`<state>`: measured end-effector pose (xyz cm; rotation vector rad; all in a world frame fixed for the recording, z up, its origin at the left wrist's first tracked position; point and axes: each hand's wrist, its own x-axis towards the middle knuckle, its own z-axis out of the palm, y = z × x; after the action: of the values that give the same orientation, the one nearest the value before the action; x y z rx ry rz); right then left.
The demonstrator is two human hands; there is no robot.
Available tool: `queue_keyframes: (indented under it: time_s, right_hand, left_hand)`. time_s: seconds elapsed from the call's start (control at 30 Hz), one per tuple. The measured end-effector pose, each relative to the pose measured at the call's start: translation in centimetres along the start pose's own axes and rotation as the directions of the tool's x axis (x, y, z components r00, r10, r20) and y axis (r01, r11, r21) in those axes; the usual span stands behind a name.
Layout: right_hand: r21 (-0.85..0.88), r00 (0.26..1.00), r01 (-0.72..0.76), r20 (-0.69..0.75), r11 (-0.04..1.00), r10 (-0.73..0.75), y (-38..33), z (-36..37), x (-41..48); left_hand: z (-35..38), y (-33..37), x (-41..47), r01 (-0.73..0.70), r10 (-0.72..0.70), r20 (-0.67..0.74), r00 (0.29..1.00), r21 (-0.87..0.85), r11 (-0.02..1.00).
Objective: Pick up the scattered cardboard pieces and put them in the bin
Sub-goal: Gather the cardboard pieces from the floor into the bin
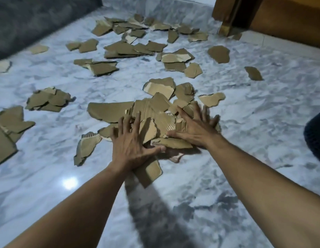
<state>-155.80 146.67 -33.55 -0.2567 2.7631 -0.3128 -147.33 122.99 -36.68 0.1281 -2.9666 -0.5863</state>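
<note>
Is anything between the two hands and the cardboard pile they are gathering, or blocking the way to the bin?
Nothing separates them: the left hand and right hand lie spread, flat on the cardboard pile on the marble floor. No bin is in view, so that path cannot be judged.

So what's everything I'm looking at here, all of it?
cardboard pieces: dozens, brown, torn, scattered over the floor.
gathered pile: one, brown, centre, under both hands.
floor: one, white-grey marble.
wooden furniture: one, brown, top right.
dark upholstery: one, grey, top left.
dark object: one, navy, right edge; cannot tell what.
bin: none in view.
left hand: fingers spread, flat on pile.
right hand: fingers spread, flat on pile.
</note>
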Motion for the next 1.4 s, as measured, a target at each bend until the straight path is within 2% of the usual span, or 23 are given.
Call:
queue_keyframes:
  time_s: [0.07,0.13,0.27,0.37,0.43,0.5,0.57,0.67,0.73,0.8,0.9,1.03,1.17,1.23,1.3,1.4]
  right_hand:
    - [-0.017,0.999,0.029,-0.015,0.999,-0.029,-1.0,-0.1,1.7]
    - [0.003,0.999,0.04,-0.032,0.999,-0.04,-1.8,-0.5,3.0]
    - [0.2,0.995,-0.01,-0.095,0.98,0.03,-3.1,-1.3,5.5]
    - [0.293,0.992,-0.075,-0.074,0.953,0.101,-4.3,-1.8,7.9]
    - [0.242,0.995,-0.081,-0.041,0.967,0.093,-5.2,-2.1,9.5]
    - [0.17,0.996,-0.077,-0.019,0.982,0.082,-6.1,-2.0,10.8]
    - [0.108,0.997,-0.072,-0.008,0.992,0.074,-6.8,-1.9,11.8]
    - [0.09,0.995,-0.072,-0.06,0.993,0.077,-7.7,-1.8,12.6]
    - [0.152,0.991,-0.079,-0.097,0.985,0.094,-8.4,-2.3,13.0]
    - [0.289,0.99,-0.087,-0.083,0.953,0.115,-9.5,-2.9,13.7]
    - [0.438,0.989,-0.065,-0.092,0.897,0.116,-11.0,-2.7,14.1]
    - [0.529,0.98,0.026,-0.179,0.848,0.082,-11.5,-1.9,13.2]
    - [0.608,0.97,0.084,-0.233,0.789,0.075,-12.0,-0.7,11.5]
    - [0.599,0.965,0.085,-0.248,0.796,0.084,-12.3,-0.3,10.8]
    - [0.594,0.965,0.07,-0.243,0.801,0.096,-12.4,-0.2,9.8]
    - [0.635,0.975,0.056,-0.201,0.771,0.096,-12.5,-0.3,8.1]
  left_hand:
    - [-0.1,-1.0,1.4,0.075,-0.075,-0.025,0.997,-0.013,0.997]
    - [-0.3,-2.1,3.2,0.134,-0.135,0.048,0.99,0.018,0.991]
    - [-1.7,-4.2,7.4,0.041,-0.064,0.215,0.975,0.113,0.993]
    - [-2.6,-4.9,9.7,0.026,-0.027,0.297,0.954,0.006,1.0]
    - [-2.3,-4.6,10.4,0.105,-0.078,0.258,0.963,-0.092,0.99]
    - [-2.1,-4.7,11.2,0.235,-0.214,0.169,0.962,-0.116,0.965]
    - [-1.9,-5.5,12.4,0.33,-0.327,0.121,0.937,0.0,0.944]
    - [-1.5,-6.4,13.8,0.314,-0.332,0.095,0.938,0.167,0.935]
    - [-1.5,-6.2,14.2,0.296,-0.299,-0.007,0.954,0.178,0.939]
    - [-1.6,-5.8,14.3,0.301,-0.288,-0.092,0.953,0.189,0.935]
    - [-1.7,-5.0,14.2,0.341,-0.321,-0.136,0.937,0.179,0.923]
    - [-2.1,-5.0,14.3,0.37,-0.356,-0.148,0.923,0.075,0.926]
    - [-2.9,-4.9,14.5,0.383,-0.392,-0.069,0.918,-0.111,0.917]
    - [-3.5,-5.0,14.5,0.417,-0.426,-0.007,0.905,-0.188,0.889]
    - [-4.4,-5.3,14.3,0.463,-0.462,0.093,0.882,-0.348,0.815]
    - [-5.1,-4.8,13.2,0.459,-0.423,0.233,0.876,-0.672,0.582]
